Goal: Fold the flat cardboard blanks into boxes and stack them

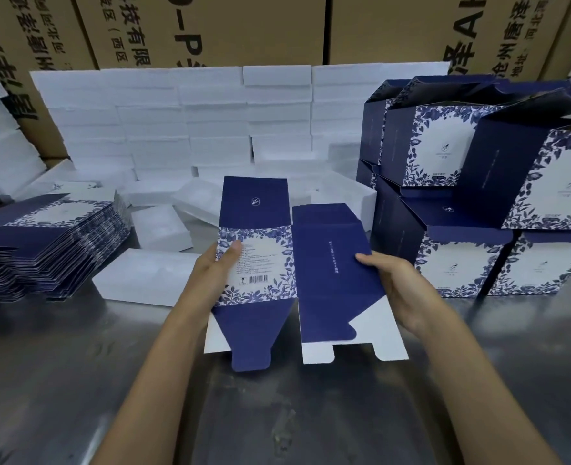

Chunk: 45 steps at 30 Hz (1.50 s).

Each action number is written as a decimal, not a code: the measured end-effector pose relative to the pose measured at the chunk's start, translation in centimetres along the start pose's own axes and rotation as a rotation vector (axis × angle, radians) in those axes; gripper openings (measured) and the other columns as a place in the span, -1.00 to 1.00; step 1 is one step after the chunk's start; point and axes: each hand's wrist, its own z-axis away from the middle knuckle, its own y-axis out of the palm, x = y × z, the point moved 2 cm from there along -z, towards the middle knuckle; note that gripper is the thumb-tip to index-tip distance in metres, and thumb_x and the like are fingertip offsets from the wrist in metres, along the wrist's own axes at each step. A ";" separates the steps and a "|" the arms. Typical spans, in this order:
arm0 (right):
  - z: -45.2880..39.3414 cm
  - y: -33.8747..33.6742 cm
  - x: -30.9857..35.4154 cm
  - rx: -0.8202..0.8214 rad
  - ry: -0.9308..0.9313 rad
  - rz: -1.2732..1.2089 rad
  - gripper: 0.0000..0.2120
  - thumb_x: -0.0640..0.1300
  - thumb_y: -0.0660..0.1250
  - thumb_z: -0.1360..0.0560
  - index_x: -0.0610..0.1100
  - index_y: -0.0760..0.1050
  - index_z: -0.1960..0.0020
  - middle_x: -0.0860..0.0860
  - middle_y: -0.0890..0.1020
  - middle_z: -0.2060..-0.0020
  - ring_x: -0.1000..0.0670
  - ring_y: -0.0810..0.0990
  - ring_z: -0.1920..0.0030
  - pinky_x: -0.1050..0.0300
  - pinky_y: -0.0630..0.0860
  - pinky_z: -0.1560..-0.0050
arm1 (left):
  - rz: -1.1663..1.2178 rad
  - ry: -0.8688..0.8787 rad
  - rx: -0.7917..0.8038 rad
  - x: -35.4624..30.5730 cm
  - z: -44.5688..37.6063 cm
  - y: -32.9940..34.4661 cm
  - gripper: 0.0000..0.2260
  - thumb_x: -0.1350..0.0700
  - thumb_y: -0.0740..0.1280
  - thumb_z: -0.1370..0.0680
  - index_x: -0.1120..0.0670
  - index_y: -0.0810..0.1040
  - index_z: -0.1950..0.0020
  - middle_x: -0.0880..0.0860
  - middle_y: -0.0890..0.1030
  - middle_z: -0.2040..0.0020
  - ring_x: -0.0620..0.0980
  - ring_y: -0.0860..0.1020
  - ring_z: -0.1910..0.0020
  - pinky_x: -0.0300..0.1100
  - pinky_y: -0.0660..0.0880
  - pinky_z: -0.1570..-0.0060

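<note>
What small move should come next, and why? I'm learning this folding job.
Probably push the two held edges toward each other so the blank opens into a sleeve. It is still flat between the left hand and right hand, flaps unfolded, while the folded boxes are stacked at right.

A navy-and-white floral cardboard blank [290, 263], still flat with flaps spread, is held upright over the near middle, a stack of flat blanks [42, 243] lying left and folded boxes [478, 189] stacked right.
</note>
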 end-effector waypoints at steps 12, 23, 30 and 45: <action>0.2 0.1 0.0 0.002 -0.009 0.111 -0.74 0.04 0.38 -0.59 -0.10 0.71 -0.13 -0.11 0.74 -0.08 -0.12 0.74 -0.07 0.03 0.68 0.06 | -0.106 -0.007 -0.108 0.3 -0.3 0.3 -0.71 -0.19 0.21 -0.64 -0.08 0.64 -0.03 -0.06 0.74 0.05 -0.02 0.72 0.09 -0.08 0.60 0.03; 0.8 -0.5 0.4 0.119 0.008 0.129 -0.74 0.00 0.42 -0.56 -0.08 0.70 -0.17 -0.11 0.71 -0.17 -0.11 0.71 -0.15 0.10 0.66 0.03 | -0.108 0.043 -0.160 0.1 -0.4 0.4 -0.69 -0.22 0.18 -0.63 -0.12 0.63 0.06 -0.19 0.72 0.17 -0.15 0.70 0.20 -0.17 0.53 0.18; 0.7 -0.8 1.0 -0.010 -0.046 0.011 -0.76 -0.15 0.41 -0.51 -0.12 0.69 -0.16 -0.16 0.72 -0.11 -0.17 0.74 -0.04 0.00 0.68 0.14 | -0.131 0.012 -0.142 1.7 -0.9 1.1 -0.73 -0.34 0.32 -0.45 -0.26 0.52 -0.05 -0.05 0.69 -0.02 0.00 0.67 -0.03 0.12 0.56 -0.16; 1.3 0.8 1.3 0.008 -0.130 -0.217 -0.69 0.17 0.27 -0.60 0.08 0.75 -0.05 0.05 0.73 -0.11 0.05 0.73 -0.06 0.15 0.65 0.03 | -0.540 0.325 0.388 -1.8 3.8 5.6 -0.03 0.09 0.59 -0.39 -0.50 0.03 -0.48 -0.35 -0.09 -0.57 -0.27 -0.03 -0.57 0.04 0.19 -0.53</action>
